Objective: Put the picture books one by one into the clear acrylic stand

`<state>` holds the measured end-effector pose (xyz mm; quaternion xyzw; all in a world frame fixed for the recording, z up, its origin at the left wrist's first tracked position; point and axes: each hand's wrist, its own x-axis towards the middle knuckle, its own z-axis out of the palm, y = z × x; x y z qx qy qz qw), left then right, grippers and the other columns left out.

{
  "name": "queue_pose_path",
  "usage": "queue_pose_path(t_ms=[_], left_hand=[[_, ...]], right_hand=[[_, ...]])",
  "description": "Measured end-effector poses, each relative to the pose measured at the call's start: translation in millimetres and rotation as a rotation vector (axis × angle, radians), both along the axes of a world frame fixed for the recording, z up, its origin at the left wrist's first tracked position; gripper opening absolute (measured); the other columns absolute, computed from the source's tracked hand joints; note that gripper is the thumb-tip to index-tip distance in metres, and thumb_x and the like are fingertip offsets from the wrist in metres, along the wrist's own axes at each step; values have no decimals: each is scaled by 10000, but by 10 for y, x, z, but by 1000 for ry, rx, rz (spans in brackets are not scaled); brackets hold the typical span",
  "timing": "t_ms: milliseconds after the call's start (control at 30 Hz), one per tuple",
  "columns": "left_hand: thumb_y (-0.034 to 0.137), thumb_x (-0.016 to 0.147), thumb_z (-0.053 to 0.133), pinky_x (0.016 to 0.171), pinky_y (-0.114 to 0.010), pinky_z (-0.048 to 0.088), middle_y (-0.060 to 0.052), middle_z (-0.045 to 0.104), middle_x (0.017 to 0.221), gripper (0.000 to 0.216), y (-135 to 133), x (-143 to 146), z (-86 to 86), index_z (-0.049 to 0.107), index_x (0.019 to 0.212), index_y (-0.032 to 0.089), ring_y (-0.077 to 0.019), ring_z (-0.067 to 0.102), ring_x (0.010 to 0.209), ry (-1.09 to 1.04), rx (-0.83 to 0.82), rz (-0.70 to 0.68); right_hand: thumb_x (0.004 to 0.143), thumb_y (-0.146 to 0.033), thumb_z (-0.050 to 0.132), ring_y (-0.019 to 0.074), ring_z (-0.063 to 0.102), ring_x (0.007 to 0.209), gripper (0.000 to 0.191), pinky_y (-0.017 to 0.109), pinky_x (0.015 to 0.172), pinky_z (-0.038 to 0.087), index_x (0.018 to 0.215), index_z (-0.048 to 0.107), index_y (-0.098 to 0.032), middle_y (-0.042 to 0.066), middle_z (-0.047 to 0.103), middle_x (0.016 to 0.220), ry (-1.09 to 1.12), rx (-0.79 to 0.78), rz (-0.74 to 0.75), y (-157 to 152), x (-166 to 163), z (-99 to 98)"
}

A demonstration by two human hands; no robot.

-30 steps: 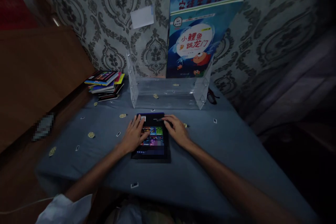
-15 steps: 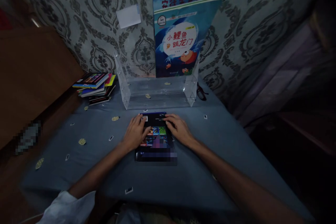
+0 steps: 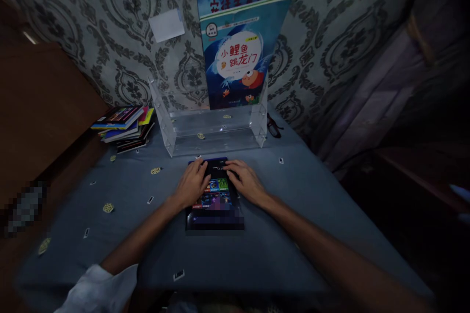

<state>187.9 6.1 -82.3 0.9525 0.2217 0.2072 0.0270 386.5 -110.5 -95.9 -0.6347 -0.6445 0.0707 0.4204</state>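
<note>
A dark book [image 3: 216, 200] with rows of small colourful pictures lies flat on the grey-blue tablecloth in front of me. My left hand [image 3: 191, 182] rests on its upper left part, fingers stretched out and covering some of the cover. On the upper right edge, the outstretched fingers of my right hand [image 3: 245, 182] touch the book, with the palm beside it. Neither hand is closed around anything. The lower end of the cover is blurred.
Behind the book stands a clear acrylic rack [image 3: 216, 144], with two upright picture books [image 3: 237, 58] in its right part. A stack of books [image 3: 127, 127] lies at the left, and dark-framed glasses [image 3: 274, 127] sit right of the rack. Patterned wall rises behind.
The view has swung slightly, so the scene sits further left. My left fingers now cover the white label at the book's top left. The book stays flat under both hands.
</note>
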Motion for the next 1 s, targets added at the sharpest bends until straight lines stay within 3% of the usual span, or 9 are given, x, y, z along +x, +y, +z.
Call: queue_pose_path(t_ms=[333, 633, 1000], left_hand=[[286, 1024, 425, 1192, -492, 362, -144, 544, 1479, 420, -52, 241, 95, 513, 1410, 146, -267, 469, 1418, 124, 0, -96], [265, 1029, 421, 1205, -474, 316, -146, 506, 1519, 443, -64, 403, 177, 472, 1447, 125, -249, 404, 1465, 180, -32, -210], [234, 1015, 450, 1179, -506, 374, -125, 532, 1500, 429, -48, 577, 102, 473, 1440, 185, -251, 460, 1430, 123, -7, -231]], right_hand=[[957, -218, 478, 269, 629, 1167, 278, 510, 1043, 485, 1086, 724, -195, 134, 693, 1203, 9, 15, 6, 12, 4, -23], [943, -179, 486, 253, 649, 1115, 266, 453, 995, 517, 1076, 717, -176, 132, 716, 1132, 33, 42, 20, 20, 28, 30], [943, -212, 481, 259, 677, 1095, 279, 464, 969, 546, 1096, 714, -214, 106, 735, 1135, 67, 41, -36, 11, 181, 20]])
